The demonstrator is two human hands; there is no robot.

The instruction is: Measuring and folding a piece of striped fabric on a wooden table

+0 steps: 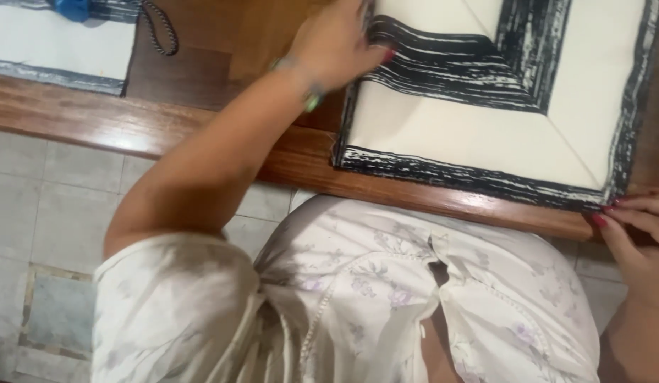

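Note:
A folded white cloth with black streaked borders (485,135) lies flat on a wooden table (130,120). My left hand (336,46) reaches across and rests its fingers on the cloth's upper left part, where a folded black-striped flap lies. It wears a bracelet at the wrist. My right hand (638,234) sits at the cloth's near right corner, fingertips with red nails touching the edge at the table's rim. Whether either hand pinches the cloth is unclear.
Another white cloth with a dark border (52,46) lies at the far left of the table, with a braided cord (159,28) and a blue object (72,8) beside it. Grey floor tiles (45,206) show below the table edge.

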